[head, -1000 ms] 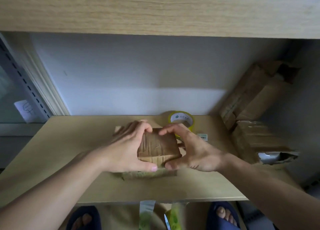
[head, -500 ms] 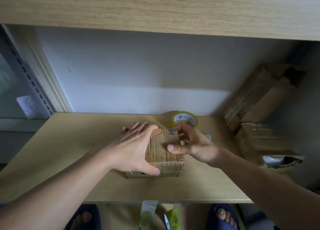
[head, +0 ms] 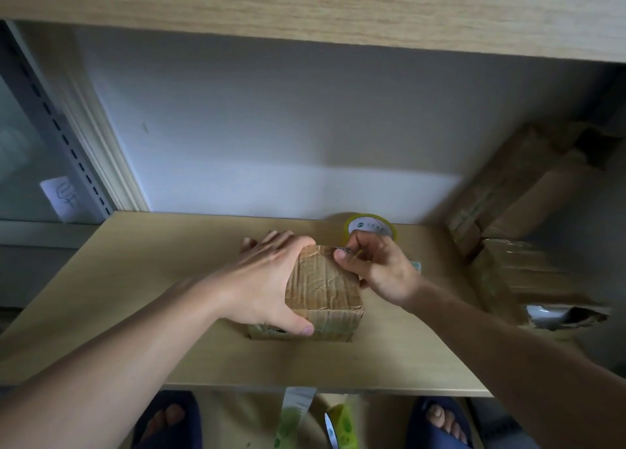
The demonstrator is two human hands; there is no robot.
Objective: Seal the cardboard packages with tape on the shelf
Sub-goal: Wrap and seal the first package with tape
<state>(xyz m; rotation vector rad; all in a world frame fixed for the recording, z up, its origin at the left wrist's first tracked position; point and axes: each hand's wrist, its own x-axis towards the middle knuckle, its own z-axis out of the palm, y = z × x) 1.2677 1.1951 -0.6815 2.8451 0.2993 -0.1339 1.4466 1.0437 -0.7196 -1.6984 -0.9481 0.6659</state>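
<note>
A small crumpled cardboard package (head: 323,287) lies on the wooden shelf (head: 142,296), near its front edge. My left hand (head: 267,286) grips its left side, thumb on the front face and fingers over the far edge. My right hand (head: 376,269) has curled fingers at the package's far right top corner, thumb pressed on the edge; what it pinches there is too small to tell. A roll of tape (head: 371,228) with a yellow rim and white core stands just behind the right hand.
Several cardboard packages (head: 521,211) are stacked at the right end of the shelf, one torn open at the front (head: 559,313). An upper shelf board (head: 305,4) hangs overhead. Strips of tape (head: 294,411) hang below the shelf's front edge, above my slippered feet.
The package was tilted up between both hands; now it lies flat. My right hand left the front right corner and moved to the far right top corner. My left hand keeps its grip.
</note>
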